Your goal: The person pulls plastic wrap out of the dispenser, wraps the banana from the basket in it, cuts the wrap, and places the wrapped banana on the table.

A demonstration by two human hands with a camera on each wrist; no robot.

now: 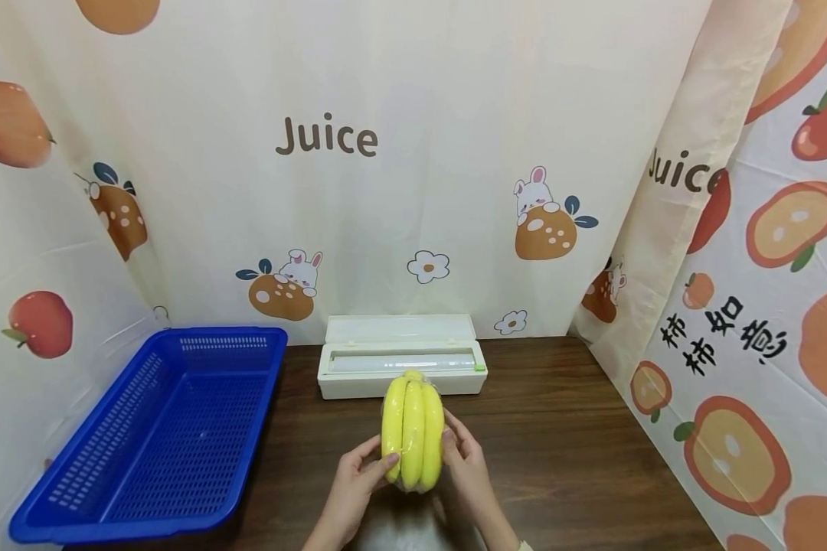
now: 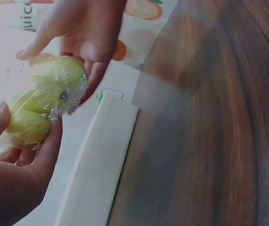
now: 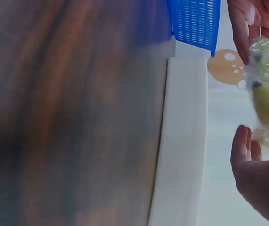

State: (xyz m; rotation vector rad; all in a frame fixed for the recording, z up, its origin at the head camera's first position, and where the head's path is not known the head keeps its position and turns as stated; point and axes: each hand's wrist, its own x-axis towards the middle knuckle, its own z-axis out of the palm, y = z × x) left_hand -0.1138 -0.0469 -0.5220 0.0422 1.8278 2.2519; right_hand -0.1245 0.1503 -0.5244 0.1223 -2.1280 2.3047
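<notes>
A bunch of yellow bananas (image 1: 413, 436), wrapped in clear plastic film, is held up over the front of the table between both hands. My left hand (image 1: 358, 482) grips its left side, thumb on the front and fingers behind. On the right side my right hand (image 1: 470, 474) holds it the same way, thumb at the edge. In the left wrist view the film lies crinkled over the dark-tipped ends of the bananas (image 2: 49, 89). Behind the bunch stands a white cling film box (image 1: 403, 384) with its lid raised and a roll of film (image 1: 403, 363) inside.
A blue plastic basket (image 1: 251, 459) with perforated walls stands at the left of the dark wooden table (image 1: 558, 444). Printed curtains (image 1: 420, 191) with fruit and rabbit pictures hang behind and along both sides.
</notes>
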